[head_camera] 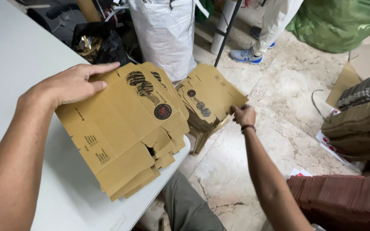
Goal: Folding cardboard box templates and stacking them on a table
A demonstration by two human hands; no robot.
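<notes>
The person's left hand [71, 83] lay palm down, fingers stretched out flat and close together, on the top sheet of a stack of flattened brown cardboard box blanks printed with dark figures and a round red-and-black emblem [125, 128]. The hand gripped nothing; it only pressed on the far left corner of the top blank, with the index finger pointing along the sheet's upper edge. The left forearm ran up from the lower left corner of the view, bare and nearly straight. That stack sat on the near corner of a white table [18, 55], with its lower flaps hanging over the table's edge.

The right arm reached forward and down, well away from the table, its wrist circled by a thin dark red band [247, 127]. The right hand [244, 114] had its fingers curled around the near edge of a second, lower stack of the same printed brown cardboard blanks [208, 100], which rested on a low support standing on the pale marble floor [279, 85]; how many sheets the fingers pinched could not be told.

Behind the second stack stood a white woven sack [163, 34]. Another person's feet in blue-grey sneakers [246, 55] stood farther back.
</notes>
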